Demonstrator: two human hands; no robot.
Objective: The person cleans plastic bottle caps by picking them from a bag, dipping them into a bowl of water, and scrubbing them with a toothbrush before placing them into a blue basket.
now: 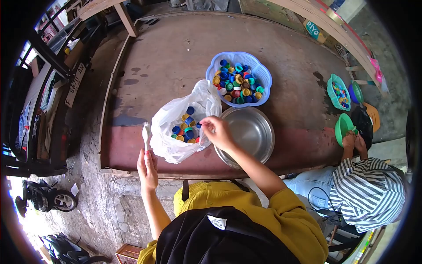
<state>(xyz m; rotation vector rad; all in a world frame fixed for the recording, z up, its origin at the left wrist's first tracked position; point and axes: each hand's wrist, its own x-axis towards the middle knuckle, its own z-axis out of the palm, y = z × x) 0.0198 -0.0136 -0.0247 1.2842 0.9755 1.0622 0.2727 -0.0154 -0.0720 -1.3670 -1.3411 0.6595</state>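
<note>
My left hand (148, 169) is closed around the handle of a white toothbrush (146, 136), held upright with its bristle end up, left of the bag. My right hand (216, 133) reaches over the right side of a white plastic bag (165, 121), its fingertips pinched at a blue bottle cap (198, 125). Inside the open bag lie several blue, yellow, red and green bottle caps (189, 121). Under my right forearm stands a round steel bowl (252, 132). Behind it, a blue plastic basket (265, 72) holds many mixed-colour bottle caps (237, 83).
The brown table (176, 53) has a raised wooden edge. At the right, a co-worker in a striped shirt (367, 193) handles something over a green bowl (342, 127). Beyond are a green basket (330, 90) of caps and a black bag (363, 121). Motorbikes (48, 196) stand at the left.
</note>
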